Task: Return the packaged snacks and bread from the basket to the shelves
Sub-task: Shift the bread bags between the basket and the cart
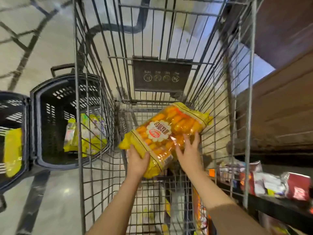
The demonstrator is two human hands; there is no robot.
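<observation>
A large yellow and orange bread package [166, 133] with a clear window and a white round label hangs tilted inside the wire shopping cart [94, 106]. My left hand [137, 161] grips its near left corner, thumb on top. My right hand [189, 152] lies on the package's right side with straight spread fingers. More packages lie at the cart's bottom under my arms, blurred.
A dark plastic basket [36, 126] with yellow and white snack bags [89, 133] stands on the floor left of the cart. Another basket [25, 116] with a yellow bag sits at the far left. A shelf [277, 207] with red and white packets runs along the right.
</observation>
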